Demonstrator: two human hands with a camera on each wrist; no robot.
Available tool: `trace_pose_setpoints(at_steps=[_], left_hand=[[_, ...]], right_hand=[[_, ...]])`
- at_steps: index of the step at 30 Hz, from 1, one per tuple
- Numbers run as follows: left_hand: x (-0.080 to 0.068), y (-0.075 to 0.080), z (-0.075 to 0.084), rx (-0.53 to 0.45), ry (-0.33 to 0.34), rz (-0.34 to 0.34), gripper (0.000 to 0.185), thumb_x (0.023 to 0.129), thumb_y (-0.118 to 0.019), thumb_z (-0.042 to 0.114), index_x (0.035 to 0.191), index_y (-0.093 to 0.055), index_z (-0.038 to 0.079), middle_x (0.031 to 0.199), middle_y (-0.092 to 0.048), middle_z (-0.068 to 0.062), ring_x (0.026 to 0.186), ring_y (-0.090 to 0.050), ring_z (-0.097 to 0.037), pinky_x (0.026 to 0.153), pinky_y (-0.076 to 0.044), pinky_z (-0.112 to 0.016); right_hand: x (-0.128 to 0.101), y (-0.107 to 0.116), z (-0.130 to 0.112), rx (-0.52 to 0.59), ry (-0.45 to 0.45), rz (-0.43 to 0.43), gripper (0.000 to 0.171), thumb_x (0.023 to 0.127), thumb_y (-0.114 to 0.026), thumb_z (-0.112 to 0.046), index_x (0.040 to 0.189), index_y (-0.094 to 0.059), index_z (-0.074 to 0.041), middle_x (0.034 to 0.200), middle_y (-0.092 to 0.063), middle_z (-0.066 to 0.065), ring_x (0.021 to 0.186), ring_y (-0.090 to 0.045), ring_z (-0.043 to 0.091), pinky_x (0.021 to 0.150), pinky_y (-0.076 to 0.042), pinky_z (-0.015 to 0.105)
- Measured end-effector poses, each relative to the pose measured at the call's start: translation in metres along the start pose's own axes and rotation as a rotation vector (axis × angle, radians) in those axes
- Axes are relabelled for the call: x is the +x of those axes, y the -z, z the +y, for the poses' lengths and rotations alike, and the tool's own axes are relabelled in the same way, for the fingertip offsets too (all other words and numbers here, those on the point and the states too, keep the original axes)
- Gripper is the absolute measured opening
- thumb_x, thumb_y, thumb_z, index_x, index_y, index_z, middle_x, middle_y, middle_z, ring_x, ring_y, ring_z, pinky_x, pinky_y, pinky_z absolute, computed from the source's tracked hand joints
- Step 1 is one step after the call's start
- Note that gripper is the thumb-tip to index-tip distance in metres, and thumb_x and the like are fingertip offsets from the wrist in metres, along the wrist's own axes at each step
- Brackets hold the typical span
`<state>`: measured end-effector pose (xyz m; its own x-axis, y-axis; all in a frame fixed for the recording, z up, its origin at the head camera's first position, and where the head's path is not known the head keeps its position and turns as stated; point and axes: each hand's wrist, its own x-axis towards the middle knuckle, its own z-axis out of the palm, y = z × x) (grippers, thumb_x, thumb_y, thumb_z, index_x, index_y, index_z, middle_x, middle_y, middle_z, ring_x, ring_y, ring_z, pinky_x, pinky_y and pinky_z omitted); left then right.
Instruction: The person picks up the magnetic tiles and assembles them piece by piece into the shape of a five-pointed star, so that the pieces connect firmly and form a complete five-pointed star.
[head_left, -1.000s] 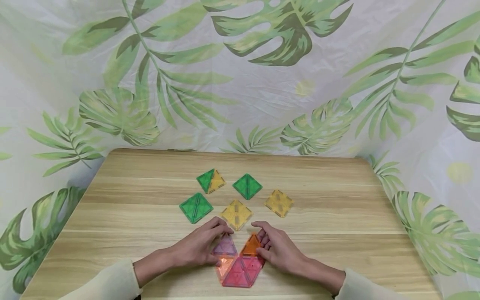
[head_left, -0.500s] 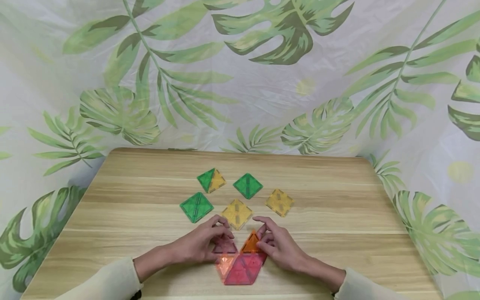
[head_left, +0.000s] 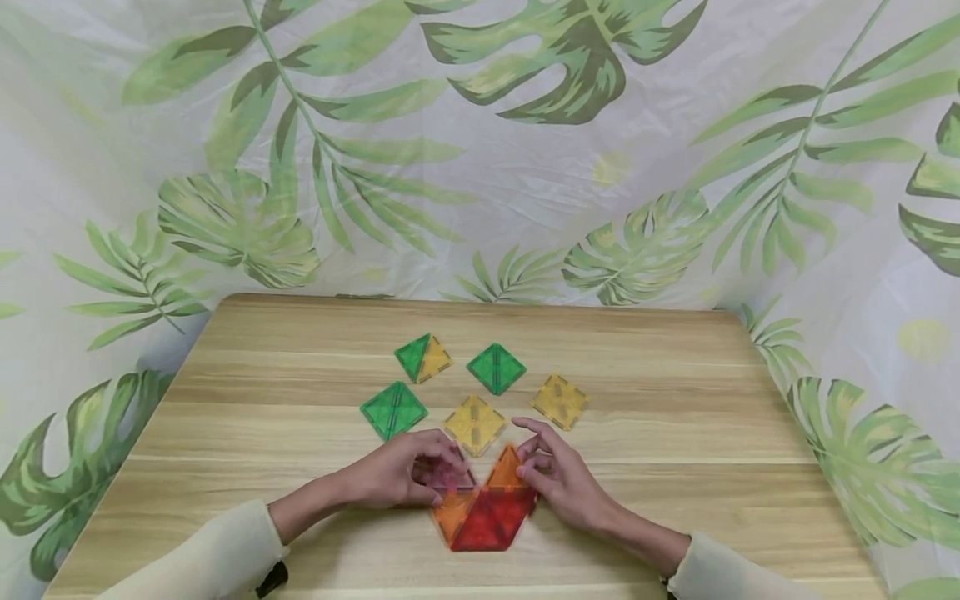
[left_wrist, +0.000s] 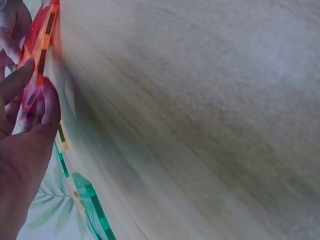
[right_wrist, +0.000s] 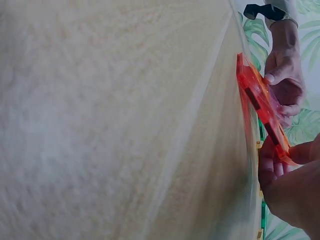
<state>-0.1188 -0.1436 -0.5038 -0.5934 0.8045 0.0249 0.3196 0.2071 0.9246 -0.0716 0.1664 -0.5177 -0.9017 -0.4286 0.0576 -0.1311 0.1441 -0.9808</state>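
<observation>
Translucent triangular magnetic tiles are joined in a fan with a notch on its far side. Red tiles [head_left: 491, 523] make the near middle, with an orange tile [head_left: 450, 517] on the left. A purple tile [head_left: 456, 478] and a second orange tile [head_left: 503, 471] form the two far tips. My left hand [head_left: 397, 471] grips the purple side, thumb near its seam with the orange. My right hand [head_left: 562, 479] pinches the far right orange tile. In the right wrist view the joined sheet [right_wrist: 257, 100] slants up from the table, thumb above and fingers beneath.
Beyond the hands lie flat pairs of tiles: a green pair [head_left: 394, 408], a yellow pair [head_left: 475, 427], another green pair [head_left: 496, 367], another yellow pair [head_left: 561, 402], and a mixed green and yellow pair [head_left: 433, 360]. The wooden table [head_left: 660, 375] meets a leaf-print cloth [head_left: 525, 208].
Both hands have shifted the joined tiles slightly away from me and tilted them up. Their near part has turned from pink to deeper red. The pairs beyond stay put.
</observation>
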Motion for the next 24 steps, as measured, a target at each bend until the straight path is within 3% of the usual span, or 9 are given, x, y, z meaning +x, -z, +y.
trace_pose_setpoints(at_steps=[5,9,15,20,24], left_hand=[[0.001,0.001,-0.002,-0.020,0.014,0.009,0.045,0.083,-0.084,-0.007,0.123,-0.075,0.009,0.131,-0.063,-0.007,0.114,-0.063,-0.019,0.093,-0.062,-0.033],[0.001,0.002,-0.004,-0.059,0.002,0.014,0.045,0.084,-0.081,-0.011,0.125,-0.073,0.006,0.132,-0.062,-0.010,0.114,-0.066,-0.022,0.095,-0.061,-0.034],[0.000,0.003,-0.006,-0.072,-0.008,0.004,0.046,0.087,-0.079,-0.010,0.129,-0.071,0.007,0.134,-0.061,-0.011,0.116,-0.065,-0.022,0.097,-0.061,-0.035],[-0.001,0.004,-0.005,-0.075,-0.004,-0.022,0.045,0.090,-0.078,-0.006,0.131,-0.070,0.010,0.137,-0.060,-0.009,0.122,-0.062,-0.022,0.100,-0.058,-0.035],[-0.001,0.006,-0.004,-0.075,0.004,-0.026,0.045,0.090,-0.078,-0.005,0.132,-0.070,0.011,0.138,-0.060,-0.008,0.124,-0.058,-0.022,0.102,-0.057,-0.034]], right_hand=[[0.001,0.003,0.001,0.031,-0.029,0.024,0.046,0.099,-0.064,0.008,0.143,-0.054,0.003,0.118,-0.060,0.027,0.096,-0.070,0.017,0.082,-0.061,0.024],[-0.001,0.005,0.002,0.073,-0.064,-0.010,0.033,0.098,-0.069,0.004,0.131,-0.062,0.007,0.120,-0.064,0.029,0.099,-0.072,0.015,0.085,-0.062,0.025],[-0.006,0.008,0.003,0.175,-0.137,-0.095,0.045,0.090,-0.078,0.005,0.132,-0.061,0.012,0.126,-0.065,0.032,0.106,-0.073,0.019,0.086,-0.063,0.028],[-0.009,0.011,0.004,0.205,-0.155,-0.136,0.050,0.089,-0.075,0.009,0.136,-0.059,0.009,0.141,-0.059,0.032,0.116,-0.072,0.024,0.089,-0.063,0.031],[-0.009,0.013,0.004,0.261,-0.168,-0.166,0.051,0.091,-0.072,0.010,0.139,-0.056,0.009,0.141,-0.060,0.032,0.117,-0.073,0.026,0.088,-0.063,0.032]])
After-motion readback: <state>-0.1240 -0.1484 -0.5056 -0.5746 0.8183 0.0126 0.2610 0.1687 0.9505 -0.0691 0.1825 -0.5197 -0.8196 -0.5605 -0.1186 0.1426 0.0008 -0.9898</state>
